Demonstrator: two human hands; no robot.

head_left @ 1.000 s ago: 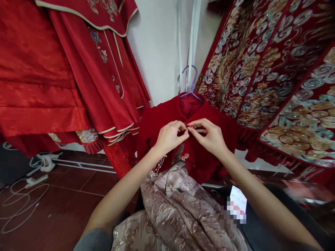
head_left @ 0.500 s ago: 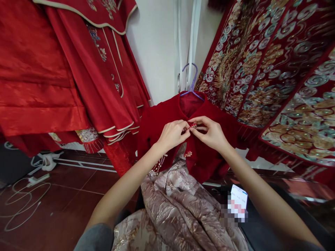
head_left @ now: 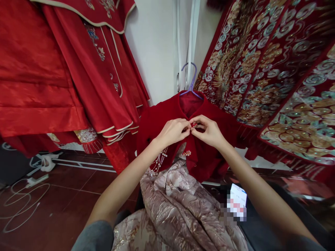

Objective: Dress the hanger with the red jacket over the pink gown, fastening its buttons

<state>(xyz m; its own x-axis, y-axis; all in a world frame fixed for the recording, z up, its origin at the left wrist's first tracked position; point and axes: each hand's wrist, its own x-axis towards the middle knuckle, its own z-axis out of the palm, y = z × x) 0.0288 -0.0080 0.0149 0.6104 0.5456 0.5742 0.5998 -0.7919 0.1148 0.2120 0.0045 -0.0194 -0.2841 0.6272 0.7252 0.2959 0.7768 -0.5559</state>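
Observation:
A dark red jacket (head_left: 162,113) hangs in front of me on a purple hanger (head_left: 193,82). My left hand (head_left: 175,131) is closed in a pinch at the jacket's front opening, just below the collar. Meeting it there, my right hand (head_left: 207,130) pinches a beaded red fastener (head_left: 194,124). The fingertips of both hands nearly touch and partly hide the fastener. Lower on the front edge sits a second, flower-shaped beaded fastener (head_left: 187,153). Strings of pearly beads (head_left: 160,161) dangle at the jacket's left side. Below it, a shiny pinkish-beige brocade skirt (head_left: 178,198) spreads over my lap.
Red garments with pale piping (head_left: 104,83) hang on the left. Heavily embroidered red garments (head_left: 259,80) hang on the right. A lit phone (head_left: 237,198), partly blurred out, lies by my right forearm. A white cable (head_left: 26,205) loops over the tiled floor.
Both hands stay at the same fastener, with only small finger shifts. The view has moved very slightly.

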